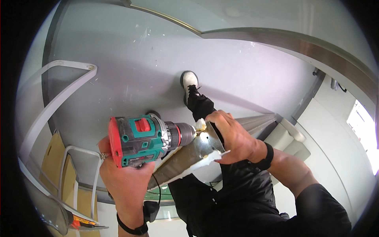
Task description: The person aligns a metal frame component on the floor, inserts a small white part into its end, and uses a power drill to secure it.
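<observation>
My left hand (128, 179) is wrapped round the grip of a cordless drill (144, 138) with a teal, black and red body. The drill lies sideways, its black chuck (183, 133) toward the right. At the chuck's tip, the bit meets the end of a grey metal channel (179, 164), close to a lump of whitish foam (200, 125). How deep the bit sits cannot be seen. My right hand (235, 136) grips that end of the channel from the right, and some of its fingers are hidden behind it. Ragged white material lines the channel's lower edge.
To the left stands a white-framed stepladder (73, 93) with wooden-coloured treads. A bag with orange-handled items (81, 221) is at lower left. One white shoe (190, 79) rests on the grey floor (130, 79). Pale padded blocks (288, 136) stand at right; a brown-edged ledge (308, 45) crosses the top.
</observation>
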Available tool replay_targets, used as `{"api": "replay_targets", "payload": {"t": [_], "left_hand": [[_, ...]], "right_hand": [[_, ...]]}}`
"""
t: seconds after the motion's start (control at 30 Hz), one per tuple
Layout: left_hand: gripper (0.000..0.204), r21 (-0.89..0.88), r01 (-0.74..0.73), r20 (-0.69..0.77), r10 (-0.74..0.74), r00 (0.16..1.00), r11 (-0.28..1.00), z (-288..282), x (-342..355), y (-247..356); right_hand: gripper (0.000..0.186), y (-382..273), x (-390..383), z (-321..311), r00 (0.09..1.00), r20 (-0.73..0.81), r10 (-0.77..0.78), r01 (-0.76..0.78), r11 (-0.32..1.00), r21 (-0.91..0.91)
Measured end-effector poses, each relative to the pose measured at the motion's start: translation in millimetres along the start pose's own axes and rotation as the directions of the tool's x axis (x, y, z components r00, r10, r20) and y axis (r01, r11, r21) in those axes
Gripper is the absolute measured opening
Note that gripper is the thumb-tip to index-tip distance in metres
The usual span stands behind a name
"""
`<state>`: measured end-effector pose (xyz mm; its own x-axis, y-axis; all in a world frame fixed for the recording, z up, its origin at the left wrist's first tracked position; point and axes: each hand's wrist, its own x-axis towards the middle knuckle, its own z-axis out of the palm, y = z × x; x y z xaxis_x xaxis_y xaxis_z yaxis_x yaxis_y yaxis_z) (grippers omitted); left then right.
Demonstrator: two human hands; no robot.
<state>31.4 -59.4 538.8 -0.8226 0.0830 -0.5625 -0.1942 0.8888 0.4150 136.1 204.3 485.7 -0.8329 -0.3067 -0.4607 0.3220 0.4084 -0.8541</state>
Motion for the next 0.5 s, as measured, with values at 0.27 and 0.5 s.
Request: {"api": "replay_targets", "payload": {"t": [0.27,0.5], "left_hand": [[0.059,-0.007,0.031,0.053,-0.031,0.998,0.999,-6,-5,12],[0.055,0.057,0.029,-0.024,-0.028,0.999,0.998,1,3,11]], "right_hand": [[0.078,2,1,1,1.0,-0.015,0.002,-0.002,1.0,0.024],[0.078,6,5,-1,1.0,-0.023,-0.005,0.005,1.0,-0.009]]}}
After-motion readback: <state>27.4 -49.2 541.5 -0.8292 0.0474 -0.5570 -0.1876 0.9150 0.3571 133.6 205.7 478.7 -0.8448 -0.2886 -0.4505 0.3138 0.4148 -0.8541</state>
